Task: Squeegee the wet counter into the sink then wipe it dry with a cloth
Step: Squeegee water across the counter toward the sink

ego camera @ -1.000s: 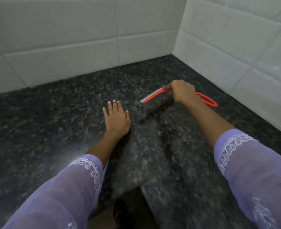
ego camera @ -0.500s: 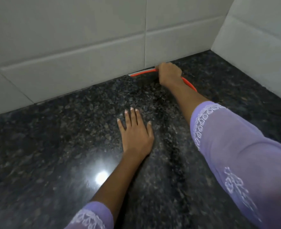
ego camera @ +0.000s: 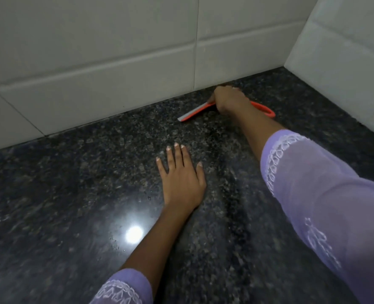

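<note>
My right hand is shut on an orange squeegee near the back wall. Its grey blade edge rests on the dark speckled granite counter, and the orange handle loop sticks out to the right behind my wrist. My left hand lies flat on the counter, palm down with fingers spread, closer to me and to the left of the squeegee. Small water droplets glint on the counter near a bright light reflection. No sink and no cloth are in view.
White tiled walls meet the counter at the back and on the right, forming a corner at the far right. My purple sleeves cover both forearms at the bottom and right of the view.
The squeegee went from mid-counter up against the back wall, and has now come a little away from the wall toward me. My left hand has stayed flat on the counter.
</note>
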